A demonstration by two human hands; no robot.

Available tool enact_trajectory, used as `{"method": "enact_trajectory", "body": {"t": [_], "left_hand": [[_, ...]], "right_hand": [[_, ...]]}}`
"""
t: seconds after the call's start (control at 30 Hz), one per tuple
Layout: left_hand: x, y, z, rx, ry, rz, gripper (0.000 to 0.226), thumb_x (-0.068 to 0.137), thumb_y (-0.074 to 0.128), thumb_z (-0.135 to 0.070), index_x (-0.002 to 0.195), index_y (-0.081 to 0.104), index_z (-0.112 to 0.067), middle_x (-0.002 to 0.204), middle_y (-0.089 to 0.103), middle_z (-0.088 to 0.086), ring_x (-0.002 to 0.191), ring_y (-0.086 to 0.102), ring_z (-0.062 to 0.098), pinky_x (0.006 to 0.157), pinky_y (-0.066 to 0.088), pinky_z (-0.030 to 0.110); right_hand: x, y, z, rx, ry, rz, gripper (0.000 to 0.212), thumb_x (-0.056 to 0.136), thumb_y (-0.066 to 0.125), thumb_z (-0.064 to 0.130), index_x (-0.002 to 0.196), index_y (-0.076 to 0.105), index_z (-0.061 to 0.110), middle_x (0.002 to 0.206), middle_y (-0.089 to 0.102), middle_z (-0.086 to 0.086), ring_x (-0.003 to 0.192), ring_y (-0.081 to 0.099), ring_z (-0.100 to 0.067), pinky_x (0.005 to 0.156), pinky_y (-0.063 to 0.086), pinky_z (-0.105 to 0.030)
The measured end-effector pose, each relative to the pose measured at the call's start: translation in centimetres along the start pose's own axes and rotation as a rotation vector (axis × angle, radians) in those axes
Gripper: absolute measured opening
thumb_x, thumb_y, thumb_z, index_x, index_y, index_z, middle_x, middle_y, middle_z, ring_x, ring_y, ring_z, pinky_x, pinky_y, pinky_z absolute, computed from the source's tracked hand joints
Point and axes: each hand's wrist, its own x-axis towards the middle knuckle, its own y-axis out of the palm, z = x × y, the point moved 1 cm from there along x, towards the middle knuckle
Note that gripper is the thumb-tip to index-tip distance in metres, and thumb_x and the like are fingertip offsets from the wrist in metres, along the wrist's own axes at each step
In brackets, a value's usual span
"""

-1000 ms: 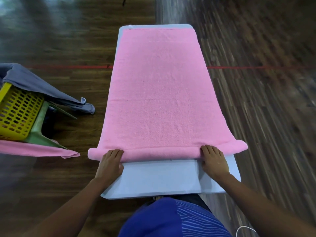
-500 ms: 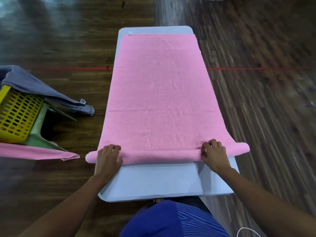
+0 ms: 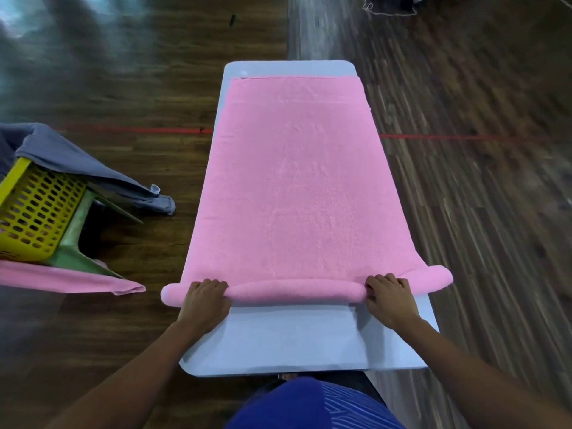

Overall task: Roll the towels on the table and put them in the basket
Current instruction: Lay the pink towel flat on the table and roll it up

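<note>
- Right at the bottom edge, the person's blue striped top (image 3: 312, 404), with both bare forearms reaching out over the tabletop.
- Next, a bare strip of pale grey tabletop (image 3: 294, 339), and no cloth lies on it.
- Left hand (image 3: 204, 301) sits on the rolled end near the roll's left tip, fingers (image 3: 210, 284) curled over the top of the roll and clamped on it.
- Right hand (image 3: 388, 297) mirrors it near the right tip, fingers (image 3: 385, 278) bent over the roll and pressing into it.
- The pink towel (image 3: 294, 181) is on the tabletop: its near end is wound into a tight tube that overhangs both long sides, and the rest lies flat and smooth to the far end.
- Off to the left, a yellow slotted basket (image 3: 34, 218) rests tilted on a green plastic stool (image 3: 74, 246), with a grey cloth (image 3: 77, 162) draped over its rim and trailing down.
- Below the basket, a second pink cloth (image 3: 68, 278) is spread out flat.
- At the towel's far left corner there's a small white tag (image 3: 244, 74), too small to read.
- All around is a dark wooden plank floor (image 3: 479, 227), crossed by a thin red line (image 3: 464, 137) that runs behind the tabletop.
</note>
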Motion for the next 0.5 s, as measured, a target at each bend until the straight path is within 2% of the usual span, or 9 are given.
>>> {"method": "enact_trajectory", "body": {"t": [0.07,0.1,0.17,0.23,0.3,0.37,0.43,0.5], "left_hand": [[0.2,0.0,0.4,0.003,-0.027,0.032,0.02,0.089,0.049,-0.027,0.098,0.064,-0.017,0.092,0.071,0.003,0.081,0.061,0.022,0.087,0.046,0.04],[0.3,0.1,0.7,-0.011,-0.038,-0.002,0.021,0.087,0.052,-0.026,0.102,0.063,-0.016,0.094,0.07,0.005,0.082,0.062,0.023,0.087,0.047,0.041],[0.4,0.2,0.9,-0.007,-0.022,-0.142,0.028,0.078,0.068,-0.013,0.106,0.064,-0.009,0.1,0.069,0.011,0.088,0.063,0.029,0.086,0.05,0.047],[0.3,0.1,0.6,0.023,0.003,-0.254,0.03,0.072,0.073,-0.003,0.1,0.065,-0.007,0.1,0.067,0.014,0.088,0.061,0.03,0.082,0.051,0.048],[0.1,0.1,0.4,0.02,0.037,-0.284,0.028,0.072,0.072,0.002,0.097,0.066,-0.006,0.098,0.068,0.014,0.087,0.062,0.031,0.08,0.053,0.048],[-0.2,0.9,0.6,0.027,0.015,-0.221,0.04,0.068,0.073,0.002,0.107,0.066,-0.003,0.106,0.068,0.016,0.095,0.063,0.033,0.089,0.051,0.05],[-0.5,1.5,0.7,0.072,-0.008,-0.127,0.055,0.064,0.075,-0.003,0.118,0.063,-0.003,0.116,0.065,0.015,0.106,0.062,0.034,0.1,0.044,0.051],[-0.2,1.2,0.5,0.09,-0.007,-0.109,0.053,0.065,0.077,-0.004,0.116,0.064,-0.004,0.114,0.067,0.015,0.104,0.064,0.034,0.099,0.044,0.052]], "right_hand": [[0.4,-0.4,-0.1,-0.025,0.011,0.03,0.022,0.085,0.045,0.032,0.1,0.059,0.023,0.097,0.064,0.006,0.098,0.054,-0.021,0.088,0.027,-0.036],[0.6,-0.5,-0.2,-0.019,0.039,0.003,0.021,0.086,0.047,0.031,0.102,0.059,0.023,0.099,0.064,0.005,0.099,0.053,-0.022,0.088,0.026,-0.037],[0.7,-0.5,-0.2,0.013,0.081,-0.136,0.019,0.081,0.062,0.021,0.1,0.061,0.019,0.098,0.064,-0.002,0.093,0.055,-0.028,0.083,0.032,-0.04],[0.7,-0.1,-0.2,0.029,0.059,-0.251,0.02,0.074,0.071,0.009,0.091,0.063,0.015,0.093,0.061,-0.005,0.084,0.053,-0.03,0.072,0.035,-0.04],[0.3,0.4,-0.3,0.044,0.009,-0.23,0.027,0.067,0.073,0.004,0.089,0.061,0.015,0.09,0.059,-0.003,0.08,0.054,-0.028,0.067,0.038,-0.038],[-0.3,0.9,-0.2,0.047,0.007,-0.158,0.043,0.059,0.075,0.006,0.099,0.061,0.013,0.098,0.062,-0.003,0.089,0.059,-0.028,0.076,0.047,-0.04],[-0.7,1.3,-0.1,0.035,0.02,-0.102,0.056,0.057,0.077,0.008,0.11,0.06,0.011,0.108,0.064,-0.005,0.101,0.061,-0.029,0.091,0.048,-0.046],[-0.2,1.3,0.1,0.027,0.048,-0.126,0.048,0.063,0.076,0.004,0.109,0.062,0.01,0.107,0.067,-0.006,0.101,0.063,-0.03,0.095,0.046,-0.048]]}}
